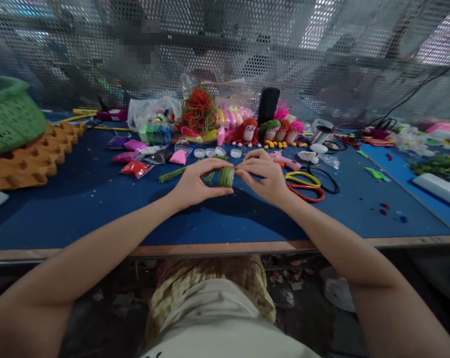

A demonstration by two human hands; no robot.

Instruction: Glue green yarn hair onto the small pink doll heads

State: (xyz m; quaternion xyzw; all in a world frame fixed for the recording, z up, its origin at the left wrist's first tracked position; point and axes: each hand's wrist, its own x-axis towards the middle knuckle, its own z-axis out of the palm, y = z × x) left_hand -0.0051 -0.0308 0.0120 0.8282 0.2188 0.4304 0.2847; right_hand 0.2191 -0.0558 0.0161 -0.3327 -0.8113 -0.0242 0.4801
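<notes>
Between thumb and fingers, my left hand (198,181) holds a small cylinder wrapped in green yarn (227,177), its pale end turned right. Loose green yarn strands (173,174) trail leftward behind that hand. My right hand (264,176) is closed, with thumb and forefinger tips against the cylinder's right end; what lies under those tips is partly hidden. Just right of it lie scissors with a yellow and a red handle loop (307,193), their blades hidden. A pink glue gun (286,160) is behind the right hand. Clear round discs (210,152) lie beyond the hands.
Finished yarn-haired dolls (249,132) stand at the back beside a red and green yarn heap (198,112). Small coloured packets (135,168) lie left. A green basket (12,114) rests on an orange egg tray (35,159) at far left. A perforated metal screen (225,59) rises behind.
</notes>
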